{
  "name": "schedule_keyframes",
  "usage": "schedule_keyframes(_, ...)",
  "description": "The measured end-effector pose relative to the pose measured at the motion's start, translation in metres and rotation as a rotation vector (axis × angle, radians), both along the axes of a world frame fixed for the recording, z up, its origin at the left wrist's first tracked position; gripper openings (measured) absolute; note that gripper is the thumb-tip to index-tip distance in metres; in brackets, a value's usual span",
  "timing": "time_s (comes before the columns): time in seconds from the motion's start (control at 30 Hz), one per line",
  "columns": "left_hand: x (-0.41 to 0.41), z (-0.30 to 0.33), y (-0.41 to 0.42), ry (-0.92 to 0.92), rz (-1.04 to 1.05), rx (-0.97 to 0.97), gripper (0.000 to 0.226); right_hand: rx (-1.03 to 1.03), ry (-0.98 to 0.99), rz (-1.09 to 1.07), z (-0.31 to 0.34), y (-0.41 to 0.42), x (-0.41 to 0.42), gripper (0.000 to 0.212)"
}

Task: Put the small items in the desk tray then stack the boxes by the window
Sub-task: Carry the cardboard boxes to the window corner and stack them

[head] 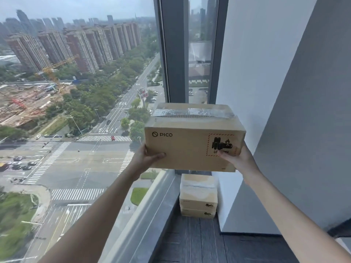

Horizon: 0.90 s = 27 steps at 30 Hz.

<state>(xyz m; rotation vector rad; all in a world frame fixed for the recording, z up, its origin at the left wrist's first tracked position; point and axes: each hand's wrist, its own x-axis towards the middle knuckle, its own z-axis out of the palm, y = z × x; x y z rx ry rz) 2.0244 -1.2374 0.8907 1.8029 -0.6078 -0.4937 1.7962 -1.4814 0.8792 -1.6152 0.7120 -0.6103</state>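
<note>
I hold a brown cardboard box (191, 141) marked PICO, taped on top, in the air in front of the window. My left hand (146, 158) grips its lower left corner and my right hand (235, 158) grips its lower right corner, thumb over the warning label. Directly below, a stack of two similar cardboard boxes (198, 196) stands on the floor in the corner between the window and the wall. The held box hangs well above that stack and hides the stack's far end. No desk tray or small items are in view.
A floor-to-ceiling window (76, 111) fills the left, with a grey sill (152, 205) along its base and dark mullions (174, 54). A white wall (256, 73) and grey panel (313, 130) close the right. Dark plank floor (199, 240) lies in front of the stack.
</note>
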Motion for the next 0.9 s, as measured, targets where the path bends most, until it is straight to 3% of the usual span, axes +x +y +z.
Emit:
schedule_keyframes(0.2,0.058,-0.052,-0.085,0.093,0.012,0.070,0.065,0.091,0.092,0.013,-0.056,-0.090,0.066,0.068)
schedule_keyframes(0.5,0.129,-0.157,-0.160,0.243,-0.006,0.105,0.068,0.226,0.195,-0.047,-0.161,-0.153,0.129,0.074)
schedule_keyframes(0.7,0.162,-0.256,-0.203,0.360,-0.052,0.151,0.046,0.315,0.248,-0.128,-0.240,-0.175,0.151,0.057)
schedule_keyframes(0.9,0.164,-0.372,-0.223,0.417,-0.045,0.214,0.062,0.403,0.270,-0.157,-0.342,-0.187,0.154,0.049)
